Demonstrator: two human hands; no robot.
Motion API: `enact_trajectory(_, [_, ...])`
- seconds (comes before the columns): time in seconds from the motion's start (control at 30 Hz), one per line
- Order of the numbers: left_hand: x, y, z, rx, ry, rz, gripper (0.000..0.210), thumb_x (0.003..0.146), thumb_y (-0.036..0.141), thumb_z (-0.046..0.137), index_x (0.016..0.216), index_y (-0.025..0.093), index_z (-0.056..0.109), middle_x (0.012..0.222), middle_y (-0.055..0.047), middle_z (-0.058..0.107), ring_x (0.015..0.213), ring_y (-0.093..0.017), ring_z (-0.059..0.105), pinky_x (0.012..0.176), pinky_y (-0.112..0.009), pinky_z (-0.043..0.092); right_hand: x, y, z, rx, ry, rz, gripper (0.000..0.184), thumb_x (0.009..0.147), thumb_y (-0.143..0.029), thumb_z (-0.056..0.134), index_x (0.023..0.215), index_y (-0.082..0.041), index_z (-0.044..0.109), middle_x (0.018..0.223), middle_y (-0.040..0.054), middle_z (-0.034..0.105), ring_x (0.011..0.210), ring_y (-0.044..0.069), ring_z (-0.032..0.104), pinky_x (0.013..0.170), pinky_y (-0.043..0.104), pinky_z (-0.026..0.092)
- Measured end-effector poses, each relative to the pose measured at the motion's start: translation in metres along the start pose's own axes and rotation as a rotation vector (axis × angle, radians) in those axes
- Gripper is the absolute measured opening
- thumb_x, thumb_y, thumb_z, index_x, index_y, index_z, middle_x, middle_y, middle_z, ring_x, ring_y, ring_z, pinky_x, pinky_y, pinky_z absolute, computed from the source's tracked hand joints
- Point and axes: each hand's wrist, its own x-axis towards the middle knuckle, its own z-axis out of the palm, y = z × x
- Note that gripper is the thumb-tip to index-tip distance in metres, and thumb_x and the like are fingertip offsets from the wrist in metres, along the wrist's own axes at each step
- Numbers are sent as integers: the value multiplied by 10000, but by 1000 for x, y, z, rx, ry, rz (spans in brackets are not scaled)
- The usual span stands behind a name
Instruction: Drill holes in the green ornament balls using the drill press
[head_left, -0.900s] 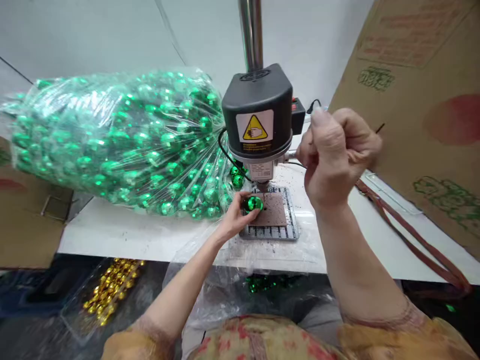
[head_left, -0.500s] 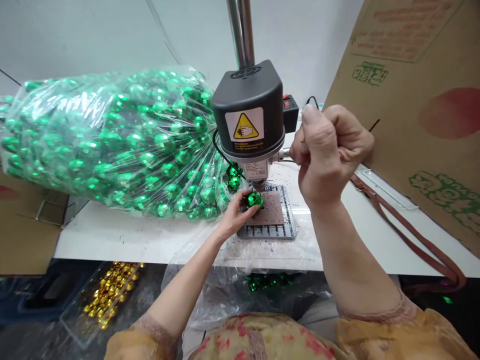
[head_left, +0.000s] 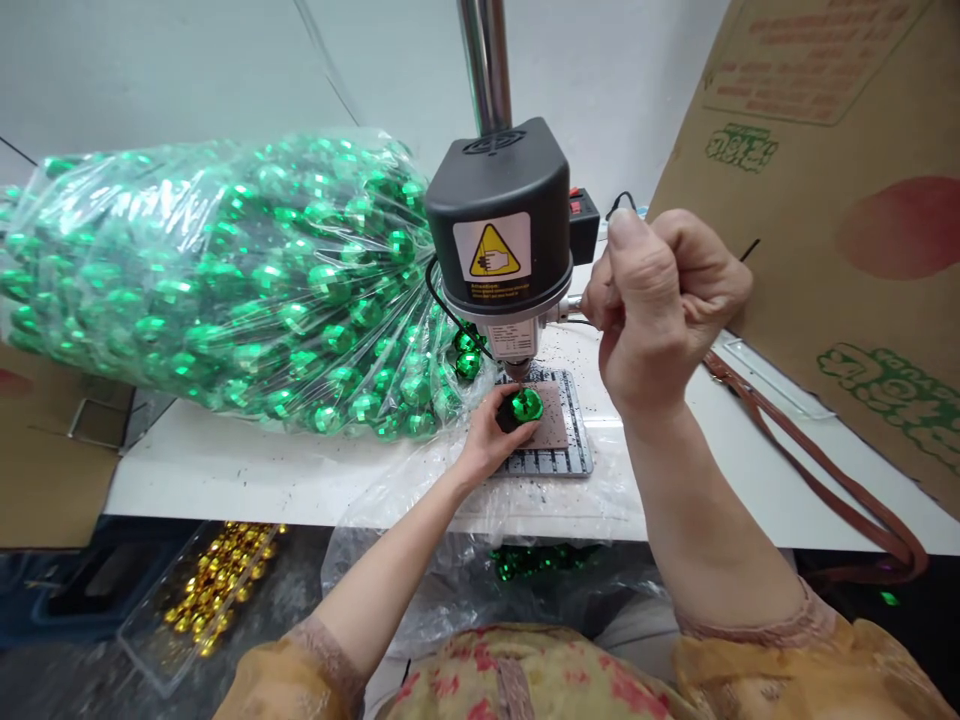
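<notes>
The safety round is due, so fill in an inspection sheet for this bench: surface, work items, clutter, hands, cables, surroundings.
Surface: white table, dark specks scattered around the metal base plate.
Work items: green ball at the brown board, below the drill head.
Clutter: clear bag of green balls; brown strap.
Hands: left hand holds the ball; right hand closed on the lever, grip partly hidden.
Cables: black cable beside the drill head.
Surroundings: cardboard box at right; gold balls below table level.
</notes>
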Motion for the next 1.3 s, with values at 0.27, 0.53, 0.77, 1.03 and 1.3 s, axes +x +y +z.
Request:
enact_trajectory(0.27, [-4, 2, 2, -49, -11, -25, 524, 820, 343, 821, 1276, 208, 602, 1236, -97, 707, 1142, -273, 677, 1018, -435, 539, -2, 0, -2, 42, 0, -9, 491, 931, -367, 626, 600, -234, 290, 494, -46, 285, 425, 87, 313, 454, 336, 279])
enact_trajectory(0.53, [-5, 8, 1, -62, -17, -32, 512, 823, 328, 819, 1273, 218, 602, 1223, -80, 710, 1133, -263, 677, 1012, -417, 541, -22, 11, -3, 85, 60, -169, 523, 956, -293, 589, 603, -197, 215, 496, -50, 227, 436, 38, 243, 461, 285, 216])
enact_trajectory(0.77, [-4, 7, 1, -96, -27, -32, 518, 824, 338, 816, 1274, 209, 594, 1228, -86, 702, 1148, -264, 669, 1031, -419, 533, -31, 12, -4, 95, 86, -176, 527, 935, -282, 599, 603, -196, 199, 478, -55, 257, 423, 48, 242, 450, 299, 222])
enact_trajectory(1.03, [-5, 4, 2, -65, -18, -10, 532, 826, 351, 822, 1286, 212, 593, 1251, -96, 703, 1174, -277, 668, 1053, -441, 528, -34, 18, -10, 186, 45, -231, 494, 882, -171, 600, 584, -184, 206, 481, -67, 230, 393, 42, 261, 425, 289, 187])
enact_trajectory(1.3, [-5, 1, 3, -88, -9, 0, 535, 825, 358, 819, 1281, 207, 583, 1264, -103, 702, 1184, -280, 670, 1050, -446, 529, -41, 23, -17, 195, -2, -254, 469, 865, -120, 585, 568, -180, 227, 482, -61, 270, 401, 38, 291, 437, 267, 187])
